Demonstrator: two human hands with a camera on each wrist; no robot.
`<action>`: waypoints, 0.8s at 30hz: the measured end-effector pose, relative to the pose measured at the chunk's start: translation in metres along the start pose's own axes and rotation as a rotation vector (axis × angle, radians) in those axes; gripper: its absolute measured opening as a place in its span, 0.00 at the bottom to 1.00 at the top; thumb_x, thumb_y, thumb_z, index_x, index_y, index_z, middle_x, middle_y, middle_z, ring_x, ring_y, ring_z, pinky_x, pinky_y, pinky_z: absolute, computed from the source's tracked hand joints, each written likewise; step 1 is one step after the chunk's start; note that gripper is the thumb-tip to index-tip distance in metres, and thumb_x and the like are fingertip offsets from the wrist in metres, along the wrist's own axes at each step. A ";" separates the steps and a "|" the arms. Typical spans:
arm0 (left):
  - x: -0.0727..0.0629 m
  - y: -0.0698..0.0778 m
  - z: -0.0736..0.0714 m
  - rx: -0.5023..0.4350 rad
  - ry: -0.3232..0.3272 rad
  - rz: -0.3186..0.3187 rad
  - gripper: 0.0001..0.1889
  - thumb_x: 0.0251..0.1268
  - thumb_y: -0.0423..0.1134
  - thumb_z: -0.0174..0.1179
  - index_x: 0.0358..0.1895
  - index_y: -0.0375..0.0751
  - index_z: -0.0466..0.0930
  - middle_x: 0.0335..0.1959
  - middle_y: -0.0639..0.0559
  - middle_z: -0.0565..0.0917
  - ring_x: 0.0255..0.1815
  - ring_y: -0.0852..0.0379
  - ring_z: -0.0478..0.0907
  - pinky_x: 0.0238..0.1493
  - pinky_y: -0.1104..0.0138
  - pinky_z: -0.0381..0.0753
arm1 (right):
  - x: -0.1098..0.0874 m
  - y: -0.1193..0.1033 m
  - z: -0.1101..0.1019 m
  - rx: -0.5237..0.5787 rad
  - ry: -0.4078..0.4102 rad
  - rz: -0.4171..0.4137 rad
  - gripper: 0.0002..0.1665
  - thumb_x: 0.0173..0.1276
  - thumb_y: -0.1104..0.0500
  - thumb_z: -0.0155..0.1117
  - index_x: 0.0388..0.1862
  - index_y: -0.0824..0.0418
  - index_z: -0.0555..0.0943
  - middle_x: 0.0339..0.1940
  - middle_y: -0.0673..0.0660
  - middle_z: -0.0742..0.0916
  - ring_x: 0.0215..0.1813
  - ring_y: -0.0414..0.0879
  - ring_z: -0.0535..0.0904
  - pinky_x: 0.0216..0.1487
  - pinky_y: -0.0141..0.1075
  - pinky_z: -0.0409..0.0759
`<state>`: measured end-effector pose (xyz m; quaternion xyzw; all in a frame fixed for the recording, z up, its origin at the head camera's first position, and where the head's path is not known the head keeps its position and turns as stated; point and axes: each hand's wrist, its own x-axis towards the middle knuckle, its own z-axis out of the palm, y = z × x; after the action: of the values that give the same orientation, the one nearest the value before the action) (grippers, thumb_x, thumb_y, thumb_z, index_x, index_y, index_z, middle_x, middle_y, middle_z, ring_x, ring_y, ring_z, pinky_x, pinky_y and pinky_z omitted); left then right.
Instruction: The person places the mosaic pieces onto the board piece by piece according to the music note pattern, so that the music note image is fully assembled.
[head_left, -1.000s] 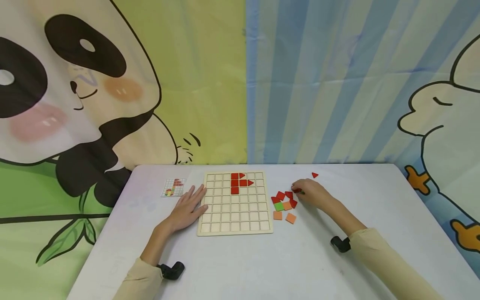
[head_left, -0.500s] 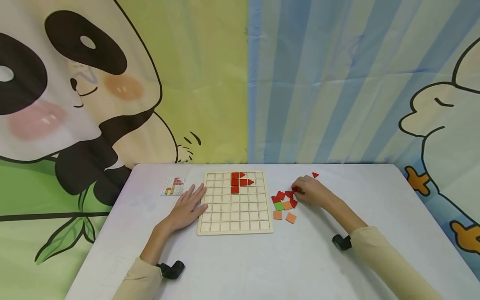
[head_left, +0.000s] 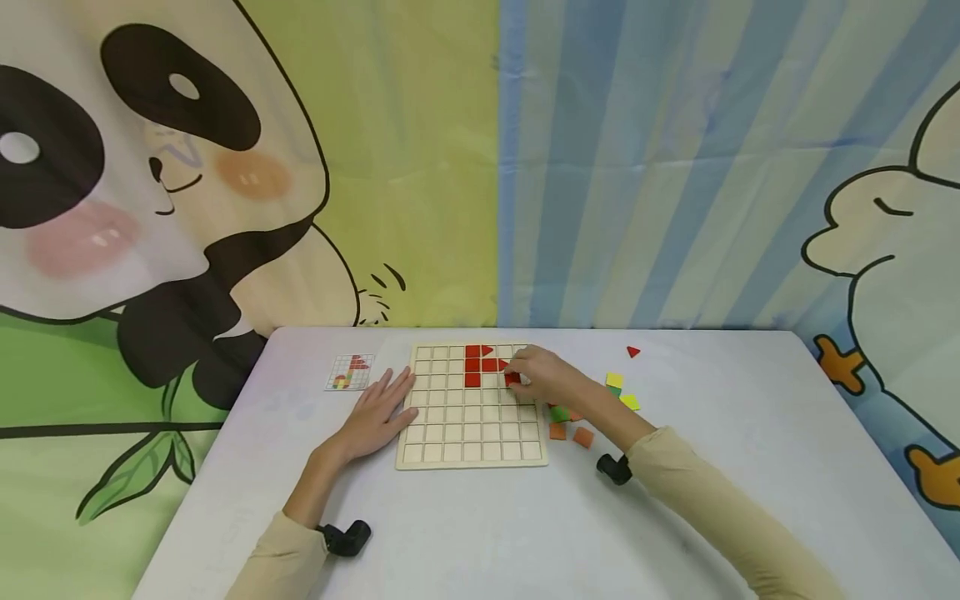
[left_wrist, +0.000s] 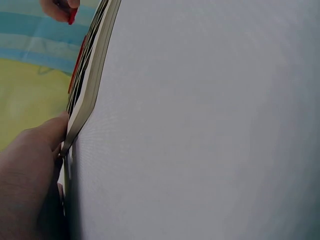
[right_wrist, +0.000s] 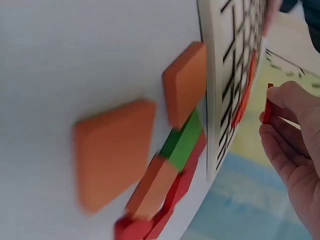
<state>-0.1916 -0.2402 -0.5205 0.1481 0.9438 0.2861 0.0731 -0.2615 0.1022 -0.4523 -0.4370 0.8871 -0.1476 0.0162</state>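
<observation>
A pale wooden grid board (head_left: 450,433) lies on the white table. Several red squares and two red triangles (head_left: 487,351) fill cells in its upper part. My left hand (head_left: 375,419) rests along the board's left edge with its fingers extended; the left wrist view shows the thumb (left_wrist: 52,131) at the rim. Over the board's upper right, my right hand (head_left: 551,377) pinches a red tile (right_wrist: 268,105) between thumb and fingertips. The tile is seen edge-on in the right wrist view, clear of the board's surface, and its full shape is hidden by the fingers.
Right of the board lie orange squares (head_left: 583,437), a green tile (head_left: 559,414) and red pieces (right_wrist: 172,192), partly under my right arm. Yellow tiles (head_left: 629,402) lie beyond the forearm, a red triangle (head_left: 633,352) farther back. A pattern card (head_left: 349,372) lies left of the board.
My right hand has moved left from the loose pieces to over the board, carrying a red tile. Yellow and green tiles it had covered now show. The left hand has stayed put.
</observation>
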 end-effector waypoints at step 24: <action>0.001 -0.001 0.001 0.006 -0.004 0.011 0.37 0.82 0.54 0.49 0.84 0.42 0.49 0.87 0.46 0.49 0.87 0.37 0.36 0.83 0.38 0.37 | 0.038 -0.013 0.022 -0.164 -0.085 -0.094 0.06 0.72 0.61 0.69 0.41 0.63 0.90 0.35 0.57 0.84 0.37 0.47 0.80 0.40 0.30 0.80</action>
<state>-0.1927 -0.2405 -0.5221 0.1542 0.9436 0.2835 0.0731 -0.2714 0.0598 -0.4658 -0.4840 0.8732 -0.0566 0.0112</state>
